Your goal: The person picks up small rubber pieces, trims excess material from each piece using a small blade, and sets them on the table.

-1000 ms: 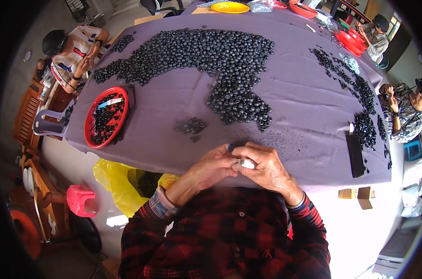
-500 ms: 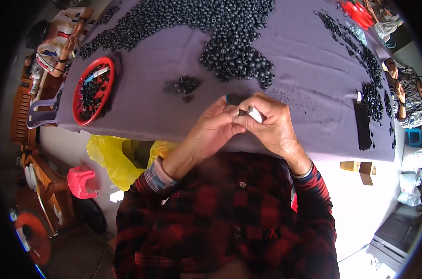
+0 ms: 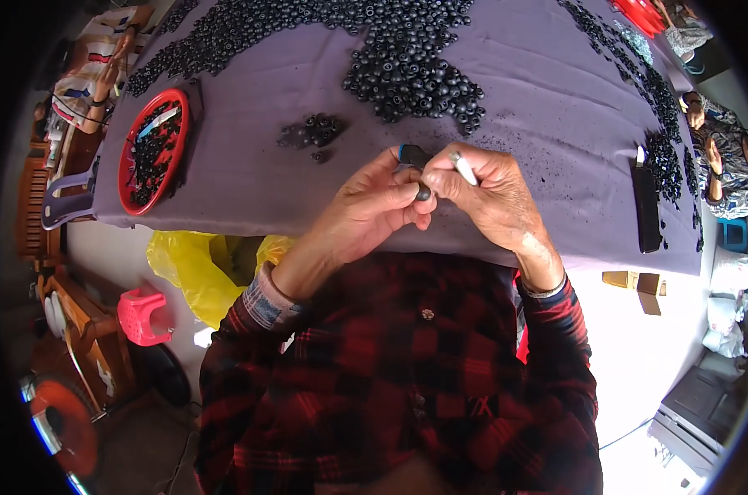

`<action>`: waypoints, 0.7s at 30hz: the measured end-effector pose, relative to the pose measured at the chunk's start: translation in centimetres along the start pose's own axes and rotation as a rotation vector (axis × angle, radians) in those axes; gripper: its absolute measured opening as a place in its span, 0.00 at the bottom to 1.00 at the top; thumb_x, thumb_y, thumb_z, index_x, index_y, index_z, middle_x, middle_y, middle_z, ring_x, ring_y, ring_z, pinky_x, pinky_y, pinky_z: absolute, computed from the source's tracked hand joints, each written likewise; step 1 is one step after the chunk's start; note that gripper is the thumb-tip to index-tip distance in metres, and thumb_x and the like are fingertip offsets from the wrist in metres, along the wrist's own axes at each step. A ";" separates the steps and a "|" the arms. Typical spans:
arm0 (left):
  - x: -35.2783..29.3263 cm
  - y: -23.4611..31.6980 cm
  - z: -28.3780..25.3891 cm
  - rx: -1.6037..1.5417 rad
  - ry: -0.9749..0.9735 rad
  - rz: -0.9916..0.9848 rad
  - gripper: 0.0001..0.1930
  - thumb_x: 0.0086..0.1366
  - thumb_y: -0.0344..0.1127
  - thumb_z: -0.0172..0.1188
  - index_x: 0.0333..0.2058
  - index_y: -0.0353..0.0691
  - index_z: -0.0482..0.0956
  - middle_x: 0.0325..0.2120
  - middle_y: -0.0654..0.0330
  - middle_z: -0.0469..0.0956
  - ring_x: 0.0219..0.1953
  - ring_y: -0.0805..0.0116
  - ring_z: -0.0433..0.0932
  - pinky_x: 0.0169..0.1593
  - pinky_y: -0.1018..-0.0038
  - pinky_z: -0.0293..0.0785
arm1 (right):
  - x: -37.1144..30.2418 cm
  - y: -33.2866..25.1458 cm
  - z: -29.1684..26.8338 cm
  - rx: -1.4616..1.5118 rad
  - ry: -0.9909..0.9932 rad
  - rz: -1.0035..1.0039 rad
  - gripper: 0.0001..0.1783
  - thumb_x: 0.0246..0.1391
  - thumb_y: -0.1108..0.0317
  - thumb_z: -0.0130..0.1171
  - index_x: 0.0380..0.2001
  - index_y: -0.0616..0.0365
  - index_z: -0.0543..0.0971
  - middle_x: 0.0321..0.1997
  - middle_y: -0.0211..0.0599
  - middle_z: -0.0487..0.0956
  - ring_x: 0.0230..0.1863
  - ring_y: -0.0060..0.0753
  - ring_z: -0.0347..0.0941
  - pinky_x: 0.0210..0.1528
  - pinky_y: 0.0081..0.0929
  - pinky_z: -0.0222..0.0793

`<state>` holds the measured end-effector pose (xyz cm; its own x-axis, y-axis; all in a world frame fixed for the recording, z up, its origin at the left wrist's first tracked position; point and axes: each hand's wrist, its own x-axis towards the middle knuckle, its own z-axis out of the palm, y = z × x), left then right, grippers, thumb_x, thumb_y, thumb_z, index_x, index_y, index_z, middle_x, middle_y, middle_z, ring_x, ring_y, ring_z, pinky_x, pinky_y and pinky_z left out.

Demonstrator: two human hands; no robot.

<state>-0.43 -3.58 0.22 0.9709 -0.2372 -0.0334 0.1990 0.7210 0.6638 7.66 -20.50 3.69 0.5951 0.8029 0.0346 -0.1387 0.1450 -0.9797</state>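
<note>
My left fingers (image 3: 403, 195) pinch a dark bead (image 3: 423, 193), right hand (image 3: 489, 194) grips a white-tipped tool (image 3: 463, 167) touching it. Bead pile (image 3: 415, 74) just beyond, red tray (image 3: 153, 150) off left.

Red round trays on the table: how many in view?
2. One red round tray holding dark beads sits at the purple-covered table's left end; another red tray shows partly at the top right edge. More may be hidden.
</note>
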 end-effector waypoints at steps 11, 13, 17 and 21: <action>-0.2 0.9 0.0 0.051 0.067 0.162 0.14 0.66 0.32 0.55 0.48 0.41 0.64 0.33 0.64 0.71 0.36 0.73 0.71 0.39 0.74 0.68 | -0.8 -0.6 0.1 -0.884 0.053 -0.425 0.10 0.53 0.65 0.63 0.36 0.57 0.78 0.26 0.34 0.74 0.23 0.35 0.71 0.27 0.28 0.68; -0.3 0.7 -0.1 0.044 0.074 0.165 0.14 0.66 0.32 0.55 0.48 0.40 0.64 0.33 0.64 0.71 0.36 0.73 0.71 0.39 0.74 0.68 | -0.6 -0.3 0.5 -0.965 0.079 -0.444 0.10 0.50 0.67 0.65 0.36 0.56 0.78 0.26 0.35 0.76 0.24 0.38 0.74 0.26 0.29 0.70; -0.2 0.9 0.1 0.063 0.108 0.152 0.14 0.65 0.32 0.55 0.47 0.39 0.64 0.32 0.64 0.70 0.36 0.74 0.71 0.40 0.75 0.67 | -0.5 0.0 0.7 -0.992 0.112 -0.467 0.09 0.49 0.65 0.66 0.34 0.53 0.80 0.25 0.32 0.77 0.25 0.38 0.75 0.26 0.31 0.71; -0.3 0.7 -0.3 0.054 0.088 0.145 0.14 0.65 0.32 0.55 0.48 0.40 0.64 0.32 0.65 0.71 0.36 0.74 0.71 0.39 0.75 0.67 | -0.3 0.2 0.7 -0.864 0.138 -0.447 0.07 0.49 0.65 0.65 0.33 0.50 0.82 0.25 0.29 0.78 0.26 0.37 0.76 0.28 0.32 0.72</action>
<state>-0.51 -2.79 0.48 0.9973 -0.0737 0.0024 0.0505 0.7068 0.7056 6.89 -20.36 3.61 0.5467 0.6946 0.4676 0.7156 -0.0977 -0.6916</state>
